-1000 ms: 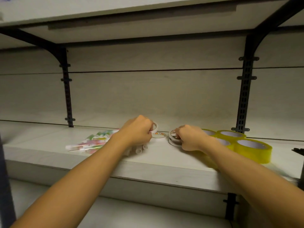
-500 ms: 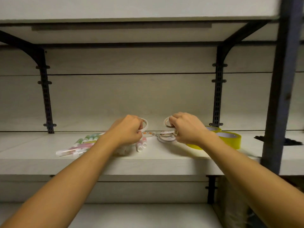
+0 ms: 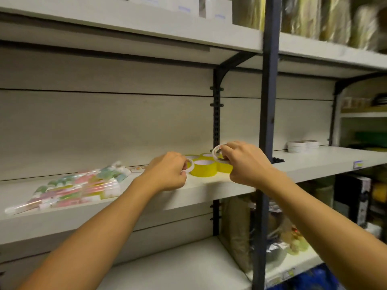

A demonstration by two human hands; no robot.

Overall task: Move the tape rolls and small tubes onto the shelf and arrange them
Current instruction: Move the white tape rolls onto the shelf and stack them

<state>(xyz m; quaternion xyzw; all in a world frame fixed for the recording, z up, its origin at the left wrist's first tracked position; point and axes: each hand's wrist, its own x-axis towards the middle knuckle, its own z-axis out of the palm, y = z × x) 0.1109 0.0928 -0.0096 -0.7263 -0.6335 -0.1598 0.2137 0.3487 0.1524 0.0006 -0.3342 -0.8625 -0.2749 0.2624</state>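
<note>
Holding one thin white tape roll point(image 3: 217, 152) pinched upright in the right hand point(image 3: 244, 164), another small white roll point(image 3: 190, 165) gripped in the left hand point(image 3: 167, 172); both hover over the shelf point(image 3: 314, 162), yellow tape rolls point(image 3: 204, 168) lying flat between and just behind, nearer the right.

Tube packets point(image 3: 79, 188) blurred (labels unreadable), goods point(image 3: 335, 17) too.

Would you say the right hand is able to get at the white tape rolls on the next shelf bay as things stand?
Probably not directly: the right hand holds a small white roll, and the dark upright post stands between it and the white tape rolls.
</note>
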